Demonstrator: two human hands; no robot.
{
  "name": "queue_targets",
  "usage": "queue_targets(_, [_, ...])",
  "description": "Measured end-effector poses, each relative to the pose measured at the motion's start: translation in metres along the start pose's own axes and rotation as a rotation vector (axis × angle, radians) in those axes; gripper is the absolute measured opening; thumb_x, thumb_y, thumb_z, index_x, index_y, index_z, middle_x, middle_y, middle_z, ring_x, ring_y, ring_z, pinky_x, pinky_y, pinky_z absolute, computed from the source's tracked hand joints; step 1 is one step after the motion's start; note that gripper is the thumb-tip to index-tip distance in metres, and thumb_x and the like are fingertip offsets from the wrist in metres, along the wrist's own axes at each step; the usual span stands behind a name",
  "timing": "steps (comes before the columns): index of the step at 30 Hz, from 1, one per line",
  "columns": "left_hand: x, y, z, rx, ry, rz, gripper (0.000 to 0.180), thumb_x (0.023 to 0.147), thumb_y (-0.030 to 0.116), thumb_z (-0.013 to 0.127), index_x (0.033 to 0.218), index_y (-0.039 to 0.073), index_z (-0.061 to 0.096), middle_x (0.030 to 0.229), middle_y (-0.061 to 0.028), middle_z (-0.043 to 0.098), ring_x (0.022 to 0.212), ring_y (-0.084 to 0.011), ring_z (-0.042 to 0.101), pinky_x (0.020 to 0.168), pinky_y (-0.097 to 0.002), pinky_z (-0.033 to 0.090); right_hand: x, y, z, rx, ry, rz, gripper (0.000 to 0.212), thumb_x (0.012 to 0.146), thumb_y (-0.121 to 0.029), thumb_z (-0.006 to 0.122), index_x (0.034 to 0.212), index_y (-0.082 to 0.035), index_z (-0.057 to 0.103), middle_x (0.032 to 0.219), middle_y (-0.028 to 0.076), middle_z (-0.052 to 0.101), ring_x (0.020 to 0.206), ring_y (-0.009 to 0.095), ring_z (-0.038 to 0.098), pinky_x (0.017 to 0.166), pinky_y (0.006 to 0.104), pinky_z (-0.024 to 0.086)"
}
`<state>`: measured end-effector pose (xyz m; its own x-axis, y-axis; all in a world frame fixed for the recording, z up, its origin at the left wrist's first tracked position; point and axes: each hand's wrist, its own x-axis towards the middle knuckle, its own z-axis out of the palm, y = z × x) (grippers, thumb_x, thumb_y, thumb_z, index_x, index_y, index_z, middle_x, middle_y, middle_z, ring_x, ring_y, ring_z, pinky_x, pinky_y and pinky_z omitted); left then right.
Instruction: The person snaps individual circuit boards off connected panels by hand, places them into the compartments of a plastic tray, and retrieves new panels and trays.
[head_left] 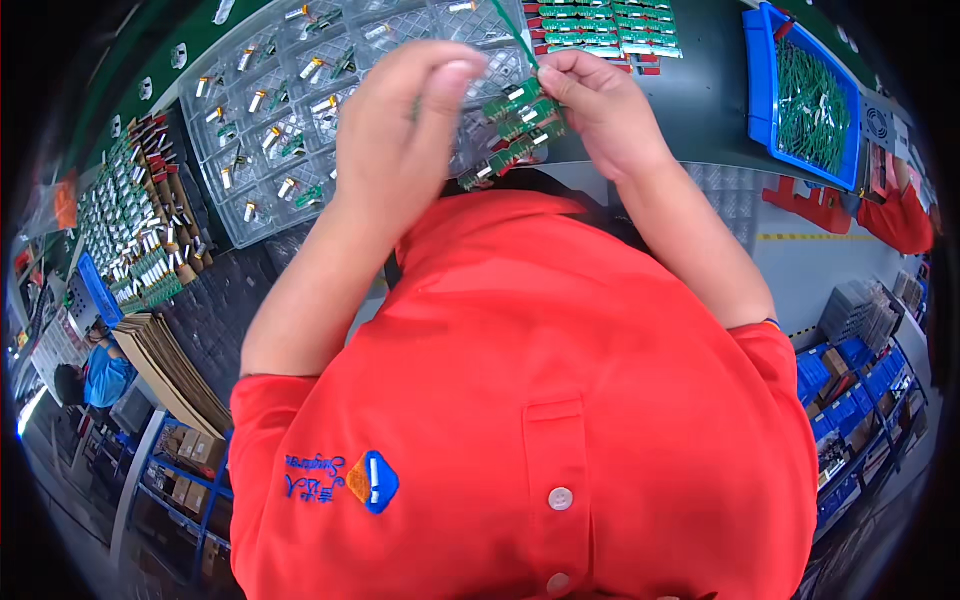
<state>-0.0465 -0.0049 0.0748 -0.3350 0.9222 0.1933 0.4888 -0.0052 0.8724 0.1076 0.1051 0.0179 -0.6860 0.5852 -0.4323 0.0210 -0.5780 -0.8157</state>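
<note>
Blue bin [757, 60], corner cut off.

Compartment tray [290, 120] lies left of the hands, bin [757, 70] right.

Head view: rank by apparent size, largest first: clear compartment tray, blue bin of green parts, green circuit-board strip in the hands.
1. clear compartment tray
2. blue bin
3. green circuit-board strip, pinched by the right hand, left hand beside it; it sits nearer the camera, yet looks smallest.

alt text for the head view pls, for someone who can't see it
A person in a red shirt holds a strip of small green circuit boards in the right hand, with the left hand raised beside it, over a clear compartment tray. A blue bin of green parts sits far right.
</note>
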Motion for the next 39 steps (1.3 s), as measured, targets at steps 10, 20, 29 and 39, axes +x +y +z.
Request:
queue_targets(10, [-0.036,-0.039,0.034,-0.358,-0.161,-0.48,0.035,0.089,0.032,0.043,0.101,0.002,0.055,0.089,-0.0101,0.059,0.085,-0.0174,0.056,0.077,-0.0279,0.042,0.002,0.01,0.013,-0.087,-0.061,0.134,0.013,0.082,-0.01,0.057,0.091,-0.001,0.056,0.079,0.001,0.058,0.071,0.007,0.053,0.063,0.0196,0.042])
queue_targets(20, [0.009,-0.085,0.006,-0.772,0.041,-0.529,0.042,0.09,0.034,0.04,0.111,-0.002,0.05,0.093,-0.0106,0.058,0.091,-0.0223,0.056,0.08,-0.0358,0.045,0.006,0.003,-0.006,0.148,-0.035,0.188,0.012,0.083,-0.013,0.057,0.092,-0.005,0.054,0.078,0.002,0.056,0.07,0.01,0.053,0.063,0.0243,0.043])
queue_targets(29, [0.017,-0.09,0.03,0.156,-0.136,-0.035,0.025,0.086,0.023,0.046,0.099,0.006,0.059,0.098,-0.0158,0.057,0.091,-0.0307,0.055,0.079,-0.0369,0.043,0.004,-0.01,-0.007,0.059,0.048,0.139,0.009,0.084,-0.016,0.056,0.087,-0.007,0.056,0.078,-0.001,0.054,0.069,0.007,0.05,0.065,0.0198,0.039])
queue_targets(39, [-0.001,-0.039,0.046,-0.445,-0.206,-0.436,0.034,0.085,0.03,0.053,0.104,0.001,0.051,0.088,-0.0094,0.06,0.08,-0.0159,0.057,0.071,-0.0262,0.044,0.017,-0.017,-0.003,-0.047,0.213,-0.106,0.011,0.083,-0.014,0.057,0.09,-0.005,0.057,0.075,-0.002,0.056,0.061,0.003,0.046,0.052,0.0171,0.032])
